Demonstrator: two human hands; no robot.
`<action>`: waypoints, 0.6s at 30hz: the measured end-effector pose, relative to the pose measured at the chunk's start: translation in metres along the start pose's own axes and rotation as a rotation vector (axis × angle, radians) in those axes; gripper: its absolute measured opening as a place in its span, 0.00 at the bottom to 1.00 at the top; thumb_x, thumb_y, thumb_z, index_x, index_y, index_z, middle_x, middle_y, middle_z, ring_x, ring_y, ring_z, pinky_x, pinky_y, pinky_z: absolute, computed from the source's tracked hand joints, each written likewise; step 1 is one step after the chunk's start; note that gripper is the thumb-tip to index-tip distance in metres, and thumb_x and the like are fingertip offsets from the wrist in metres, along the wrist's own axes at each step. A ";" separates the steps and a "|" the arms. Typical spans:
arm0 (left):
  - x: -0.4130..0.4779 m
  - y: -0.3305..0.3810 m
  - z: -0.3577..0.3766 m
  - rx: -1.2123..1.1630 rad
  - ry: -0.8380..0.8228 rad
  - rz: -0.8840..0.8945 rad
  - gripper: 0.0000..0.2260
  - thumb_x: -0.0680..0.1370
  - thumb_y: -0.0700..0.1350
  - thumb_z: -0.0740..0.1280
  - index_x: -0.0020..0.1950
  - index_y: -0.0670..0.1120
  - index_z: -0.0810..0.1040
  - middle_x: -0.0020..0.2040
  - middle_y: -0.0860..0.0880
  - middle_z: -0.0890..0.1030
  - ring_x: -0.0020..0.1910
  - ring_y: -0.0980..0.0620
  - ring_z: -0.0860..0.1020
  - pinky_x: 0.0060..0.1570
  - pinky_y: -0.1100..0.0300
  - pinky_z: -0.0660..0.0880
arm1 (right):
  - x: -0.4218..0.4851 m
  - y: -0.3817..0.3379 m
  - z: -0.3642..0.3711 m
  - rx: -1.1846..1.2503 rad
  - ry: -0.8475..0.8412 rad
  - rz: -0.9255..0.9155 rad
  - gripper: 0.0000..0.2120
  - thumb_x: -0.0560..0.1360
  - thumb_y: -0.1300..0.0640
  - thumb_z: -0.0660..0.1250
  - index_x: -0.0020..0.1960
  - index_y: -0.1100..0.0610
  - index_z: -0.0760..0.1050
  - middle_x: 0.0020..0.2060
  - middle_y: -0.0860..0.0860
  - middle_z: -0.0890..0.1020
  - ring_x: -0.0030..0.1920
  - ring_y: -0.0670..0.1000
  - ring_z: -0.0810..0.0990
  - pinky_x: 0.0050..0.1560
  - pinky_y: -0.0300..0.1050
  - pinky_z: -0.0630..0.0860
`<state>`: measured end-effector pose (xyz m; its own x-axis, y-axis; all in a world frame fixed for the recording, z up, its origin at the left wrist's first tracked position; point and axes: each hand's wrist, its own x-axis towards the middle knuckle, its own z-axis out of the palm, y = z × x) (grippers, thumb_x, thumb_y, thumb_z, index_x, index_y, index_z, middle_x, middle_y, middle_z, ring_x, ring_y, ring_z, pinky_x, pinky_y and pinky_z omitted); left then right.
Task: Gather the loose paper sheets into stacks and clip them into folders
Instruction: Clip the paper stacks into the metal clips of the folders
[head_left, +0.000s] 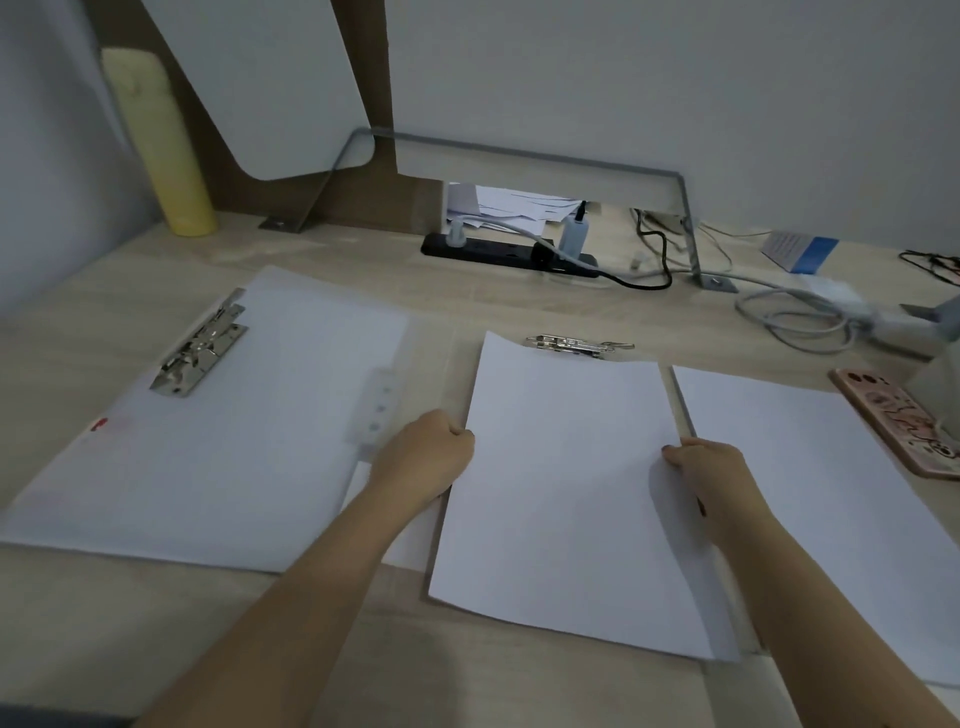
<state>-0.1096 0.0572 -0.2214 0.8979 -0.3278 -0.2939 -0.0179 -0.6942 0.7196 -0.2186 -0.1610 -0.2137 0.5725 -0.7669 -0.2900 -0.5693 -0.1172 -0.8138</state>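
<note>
Grip: left hand (431, 452), right hand (706, 462) pinch paper stack (566, 493) sides, centre frame.
Writing: phone case (893, 421) print, right edge, unreadable.

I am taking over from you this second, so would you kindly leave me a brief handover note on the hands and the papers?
Left hand grips the middle stack by its left edge; right hand grips its right edge.
The stack's top edge reaches the metal clip, not visibly clamped.
Left folder lies apart, the left clip resting on its sheets: looks done.
Left: clamp this stack, then file the right sheets, loose beside it.
</note>
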 end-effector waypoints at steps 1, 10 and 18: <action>-0.001 0.003 -0.001 0.110 0.031 0.013 0.08 0.77 0.44 0.56 0.38 0.47 0.67 0.38 0.48 0.73 0.39 0.48 0.71 0.35 0.60 0.64 | 0.000 -0.004 0.001 -0.031 0.006 -0.029 0.10 0.75 0.66 0.59 0.49 0.72 0.75 0.40 0.68 0.70 0.39 0.62 0.74 0.39 0.47 0.71; 0.005 -0.002 0.000 0.376 0.116 0.098 0.09 0.80 0.46 0.55 0.52 0.44 0.72 0.57 0.47 0.74 0.59 0.47 0.69 0.48 0.58 0.64 | 0.007 0.006 0.005 0.085 -0.045 -0.064 0.09 0.75 0.64 0.59 0.46 0.71 0.70 0.38 0.57 0.71 0.38 0.54 0.69 0.36 0.44 0.63; 0.008 -0.001 0.003 0.421 0.154 0.092 0.10 0.80 0.47 0.54 0.54 0.44 0.72 0.56 0.47 0.74 0.57 0.48 0.71 0.47 0.58 0.64 | 0.018 0.003 0.012 0.019 0.037 -0.084 0.10 0.75 0.64 0.60 0.35 0.60 0.72 0.31 0.53 0.71 0.33 0.54 0.69 0.35 0.42 0.65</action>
<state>-0.1032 0.0537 -0.2263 0.9385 -0.3233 -0.1212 -0.2492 -0.8771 0.4106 -0.2024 -0.1674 -0.2274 0.5950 -0.7780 -0.2017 -0.5087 -0.1702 -0.8440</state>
